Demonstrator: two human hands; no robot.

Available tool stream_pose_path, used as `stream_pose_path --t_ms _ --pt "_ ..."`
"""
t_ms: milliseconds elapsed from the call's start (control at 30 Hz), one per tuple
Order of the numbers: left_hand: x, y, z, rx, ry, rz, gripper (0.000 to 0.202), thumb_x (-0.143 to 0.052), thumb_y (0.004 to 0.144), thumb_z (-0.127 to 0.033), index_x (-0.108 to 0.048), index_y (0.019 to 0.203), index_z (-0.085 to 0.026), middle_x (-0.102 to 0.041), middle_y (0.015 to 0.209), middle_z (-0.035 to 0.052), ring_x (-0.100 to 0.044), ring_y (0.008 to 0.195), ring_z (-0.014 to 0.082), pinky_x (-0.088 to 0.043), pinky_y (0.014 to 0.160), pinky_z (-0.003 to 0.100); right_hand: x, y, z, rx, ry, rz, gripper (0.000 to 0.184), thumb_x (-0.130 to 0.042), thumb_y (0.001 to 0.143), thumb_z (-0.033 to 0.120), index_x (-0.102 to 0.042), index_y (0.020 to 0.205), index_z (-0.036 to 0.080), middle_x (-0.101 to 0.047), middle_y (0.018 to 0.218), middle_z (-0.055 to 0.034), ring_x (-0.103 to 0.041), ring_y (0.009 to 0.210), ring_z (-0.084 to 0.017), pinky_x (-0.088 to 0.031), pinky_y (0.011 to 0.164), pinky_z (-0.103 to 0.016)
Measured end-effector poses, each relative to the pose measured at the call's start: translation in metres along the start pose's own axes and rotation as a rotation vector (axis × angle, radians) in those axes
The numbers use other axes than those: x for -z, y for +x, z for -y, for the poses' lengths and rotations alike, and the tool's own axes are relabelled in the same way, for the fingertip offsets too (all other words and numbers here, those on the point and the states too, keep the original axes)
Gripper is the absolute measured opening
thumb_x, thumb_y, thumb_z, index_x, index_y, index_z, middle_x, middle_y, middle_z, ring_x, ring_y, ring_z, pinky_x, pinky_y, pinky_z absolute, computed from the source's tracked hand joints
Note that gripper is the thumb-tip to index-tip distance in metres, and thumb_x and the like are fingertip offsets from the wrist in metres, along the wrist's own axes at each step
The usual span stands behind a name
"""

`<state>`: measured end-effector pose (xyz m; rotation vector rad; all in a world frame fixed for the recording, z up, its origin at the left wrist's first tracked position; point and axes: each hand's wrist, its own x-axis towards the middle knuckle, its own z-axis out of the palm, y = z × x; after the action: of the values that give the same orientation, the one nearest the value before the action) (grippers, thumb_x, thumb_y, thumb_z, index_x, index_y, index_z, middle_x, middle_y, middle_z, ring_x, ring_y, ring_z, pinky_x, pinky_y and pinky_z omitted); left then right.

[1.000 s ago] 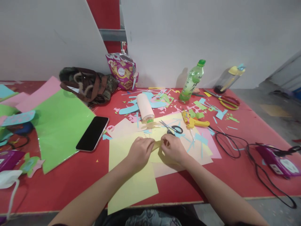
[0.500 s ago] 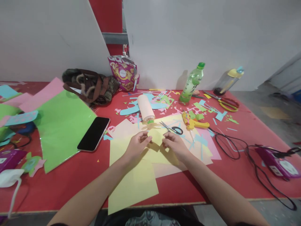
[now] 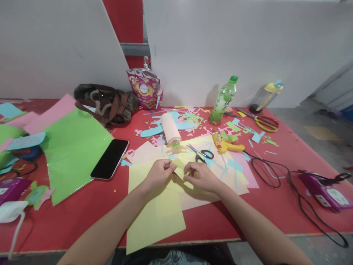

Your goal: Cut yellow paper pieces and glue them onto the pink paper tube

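Note:
A small yellow paper piece [image 3: 178,166] is held between my two hands above the stacked paper. My left hand [image 3: 161,172] pinches its left edge between thumb and fingers. At its right edge my right hand [image 3: 200,176] is curled, thumb and forefinger closed on the paper. Just beyond my right hand lie small scissors [image 3: 204,152] with black handles, blades pointing away to the left. A pale pink paper-wrapped cylinder [image 3: 170,128], with green showing at its near end, lies behind the yellow piece. Yellow sheets [image 3: 154,217] lie under my hands.
A phone [image 3: 110,159] lies on green film [image 3: 74,154] to the left. On the right are a yellow glue gun [image 3: 227,145], its black cord and a purple power block [image 3: 325,189]. A green bottle [image 3: 224,99] stands among paper scraps, near large scissors [image 3: 266,123].
The yellow piece has turned and now appears narrower, tilted between the hands. My right fingers have curled and shifted slightly left, uncovering more of the small scissors.

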<state>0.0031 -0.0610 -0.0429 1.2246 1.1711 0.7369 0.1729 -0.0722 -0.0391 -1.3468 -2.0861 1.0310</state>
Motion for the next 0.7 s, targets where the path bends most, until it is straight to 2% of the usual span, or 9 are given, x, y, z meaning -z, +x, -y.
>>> stream_pose_path --t_ms 167,267,433,600,700 --pt "-0.001 -0.001 0.001 -0.017 0.009 -0.025 0.032 -0.056 0.069 -0.033 -0.034 0.051 -0.018 -0.039 0.04 -0.0063 -0.057 0.046 0.015 -0.03 0.041 0.019 -0.002 -0.001 0.0 0.069 -0.115 -0.006 0.007 -0.053 0.07 0.02 -0.049 0.066 0.017 -0.053 0.06 0.0018 -0.047 0.055 -0.009 -0.036 0.053 -0.021" --pt "-0.001 -0.001 0.001 -0.014 0.007 -0.041 0.03 -0.055 0.069 -0.034 -0.036 0.053 -0.018 -0.042 0.042 -0.0052 -0.057 0.048 0.0151 -0.032 0.043 0.02 -0.004 0.0 -0.001 0.049 -0.096 -0.023 0.012 -0.051 0.072 0.021 -0.046 0.063 0.017 -0.05 0.058 0.0026 -0.045 0.053 -0.009 -0.036 0.053 -0.021" --pt "-0.004 -0.001 0.0 -0.005 0.013 -0.047 0.024 -0.056 0.067 -0.036 -0.047 0.058 -0.016 -0.053 0.046 -0.0009 -0.055 0.049 0.0142 -0.037 0.046 0.022 -0.006 0.002 -0.004 -0.046 0.111 -0.085 0.013 -0.052 0.068 0.018 -0.043 0.057 0.018 -0.048 0.058 0.0035 -0.047 0.054 -0.009 -0.038 0.053 -0.021" --pt "-0.007 -0.004 -0.002 -0.061 0.041 -0.107 0.025 -0.055 0.067 -0.035 -0.045 0.053 -0.017 -0.049 0.046 -0.0044 -0.046 0.044 0.009 -0.034 0.043 0.02 -0.008 0.003 -0.008 -0.148 0.405 -0.118 0.011 -0.053 0.063 0.018 -0.043 0.057 0.018 -0.047 0.055 0.0052 -0.048 0.051 -0.008 -0.039 0.05 -0.02" --pt "-0.007 -0.005 -0.001 -0.073 0.051 -0.135 0.023 -0.054 0.068 -0.034 -0.047 0.055 -0.016 -0.047 0.046 -0.0051 -0.045 0.044 0.0088 -0.034 0.043 0.02 -0.006 0.003 -0.009 -0.188 0.467 -0.11 0.012 -0.056 0.063 0.02 -0.045 0.058 0.018 -0.048 0.054 0.0048 -0.051 0.051 -0.009 -0.039 0.048 -0.02"
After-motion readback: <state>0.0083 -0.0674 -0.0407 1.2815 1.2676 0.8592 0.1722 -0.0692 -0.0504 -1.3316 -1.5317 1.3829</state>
